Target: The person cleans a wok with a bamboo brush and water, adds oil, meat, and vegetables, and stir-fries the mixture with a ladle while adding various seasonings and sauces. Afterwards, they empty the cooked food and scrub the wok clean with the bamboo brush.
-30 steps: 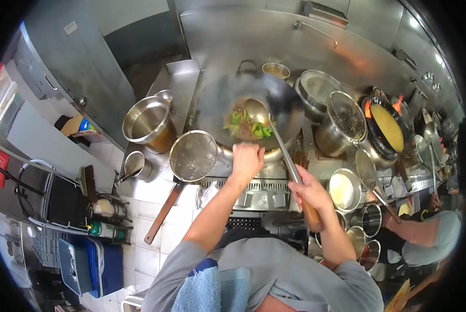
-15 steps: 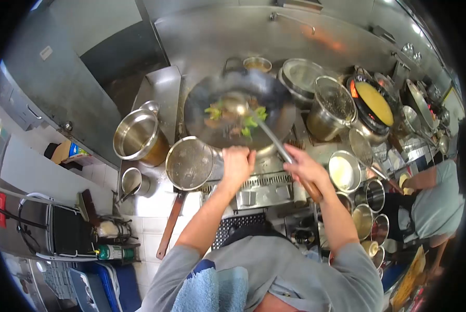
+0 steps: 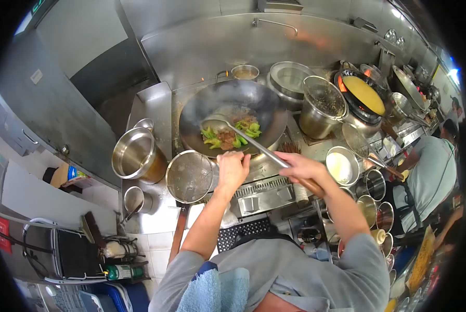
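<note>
Your right grip (image 3: 307,170) clasped the ladle (image 3: 264,149), your left grip (image 3: 233,170) the near rim of the wok (image 3: 267,101); even stirring called for low strokes beneath the food (image 3: 227,139).

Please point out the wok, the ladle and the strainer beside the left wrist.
Wok (image 3: 267,103), head view: bare inner wall.
Ladle (image 3: 260,146), head view: metal shaft.
Strainer (image 3: 189,177), head view: middle of the mesh.
</note>
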### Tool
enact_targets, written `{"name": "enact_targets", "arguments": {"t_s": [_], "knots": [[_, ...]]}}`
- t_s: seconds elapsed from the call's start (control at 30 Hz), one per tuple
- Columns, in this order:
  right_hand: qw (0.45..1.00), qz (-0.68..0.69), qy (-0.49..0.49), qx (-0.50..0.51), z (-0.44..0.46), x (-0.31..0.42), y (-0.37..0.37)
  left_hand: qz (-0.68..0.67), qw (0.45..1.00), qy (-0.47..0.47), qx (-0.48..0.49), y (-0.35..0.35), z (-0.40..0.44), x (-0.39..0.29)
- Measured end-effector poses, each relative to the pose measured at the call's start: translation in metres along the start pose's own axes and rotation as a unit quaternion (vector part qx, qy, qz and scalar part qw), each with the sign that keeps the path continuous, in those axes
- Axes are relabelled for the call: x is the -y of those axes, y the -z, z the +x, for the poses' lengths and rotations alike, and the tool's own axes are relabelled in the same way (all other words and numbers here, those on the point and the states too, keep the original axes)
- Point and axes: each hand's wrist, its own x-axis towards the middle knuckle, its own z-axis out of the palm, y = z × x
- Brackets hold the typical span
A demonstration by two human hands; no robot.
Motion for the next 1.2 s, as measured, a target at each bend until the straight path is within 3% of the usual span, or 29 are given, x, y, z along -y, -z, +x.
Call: {"name": "enact_targets", "arguments": {"t_s": [0.03,0.13,0.23,0.37,0.4,0.5,0.53,0.57,0.63,0.73,0.83,0.87,0.97,1.07,1.2], "knots": [[1.0,-0.006,-0.018,0.008,-0.011,-0.003,0.001,0.012,1.0,0.007,0.005,-0.009,0.002,0.01],[0.989,-0.101,-0.022,-0.106,-0.015,-0.012,-0.011,0.028,0.999,0.016,0.014,-0.021,0.006,0.014],[0.991,-0.084,-0.007,-0.102,-0.006,-0.022,-0.014,0.008,1.0,-0.007,0.009,0.007,-0.016,-0.022],[0.978,0.2,-0.022,-0.051,-0.028,-0.026,0.003,0.027,0.999,0.033,0.008,-0.016,0.007,0.004],[0.98,0.18,0.013,-0.078,-0.023,-0.03,0.0,0.025,0.999,0.021,0.008,-0.018,0.002,0.006],[0.967,0.14,-0.008,-0.212,-0.012,-0.028,-0.019,-0.009,1.0,-0.006,0.0,0.006,-0.018,-0.022],[0.967,0.054,0.035,-0.246,-0.001,-0.036,-0.024,0.017,1.0,-0.024,-0.007,0.007,-0.013,-0.022],[0.961,0.051,0.041,-0.268,0.017,-0.056,-0.031,0.034,0.999,-0.004,0.009,-0.002,-0.008,-0.012],[0.971,0.146,0.012,-0.19,0.012,-0.021,-0.047,0.052,0.999,0.012,0.011,-0.024,0.006,0.009],[0.938,0.336,0.024,-0.08,0.005,-0.017,-0.038,0.023,0.999,-0.033,-0.026,-0.009,0.007,-0.007],[0.938,0.318,0.053,-0.127,0.015,-0.028,-0.027,0.005,0.999,-0.036,-0.039,-0.001,-0.001,-0.01],[0.957,0.234,0.039,-0.167,0.023,-0.023,-0.025,0.027,0.999,-0.02,-0.032,-0.008,0.004,-0.001],[0.963,0.153,0.015,-0.22,0.049,-0.02,-0.021,0.027,1.0,-0.001,-0.009,-0.008,0.002,0.0],[0.972,0.198,0.025,-0.121,0.042,-0.013,-0.024,0.004,1.0,-0.016,-0.017,0.003,-0.007,-0.011],[0.992,0.094,0.011,-0.085,-0.001,0.004,-0.027,0.016,0.999,0.019,0.022,-0.016,0.008,0.013]]}}
